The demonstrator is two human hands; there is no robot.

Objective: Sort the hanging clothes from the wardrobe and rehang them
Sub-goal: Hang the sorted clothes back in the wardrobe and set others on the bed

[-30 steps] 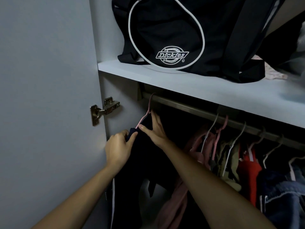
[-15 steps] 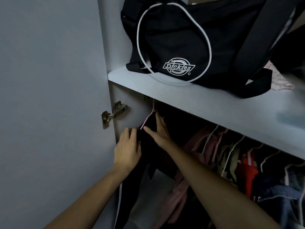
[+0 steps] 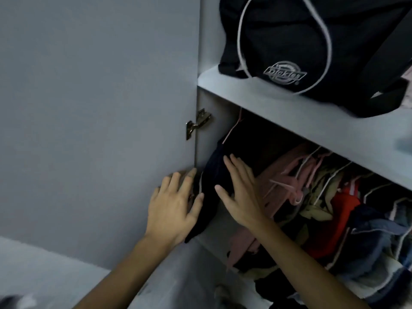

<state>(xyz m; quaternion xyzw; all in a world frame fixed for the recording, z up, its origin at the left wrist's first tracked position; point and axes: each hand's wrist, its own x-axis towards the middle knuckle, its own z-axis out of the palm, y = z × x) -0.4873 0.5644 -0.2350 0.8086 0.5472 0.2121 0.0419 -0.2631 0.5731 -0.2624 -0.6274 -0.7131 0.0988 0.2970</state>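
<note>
Dark garment [image 3: 214, 186] hangs on a pink hanger [image 3: 233, 128] at the wardrobe's far left, under the shelf [image 3: 289, 121]. Left hand [image 3: 176, 208] and right hand [image 3: 240, 192] lie flat against it, fingers straight, gripping nothing. Looks like smoothing after rehanging; next, reach for another in the crowded clothes [image 3: 334, 208] rightward. Open door [image 3: 100, 108] alongside.

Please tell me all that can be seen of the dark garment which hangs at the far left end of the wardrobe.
The dark garment looks black or navy, of soft cloth, with a thin pale stripe along its left edge. It hangs on a pink hanger, whose hook goes up behind the shelf. It sits beside the wardrobe's left wall, apart from the other clothes. The right hand lies flat on its front with straight fingers; the left hand touches its left edge. Its lower end drapes in folds.
</note>
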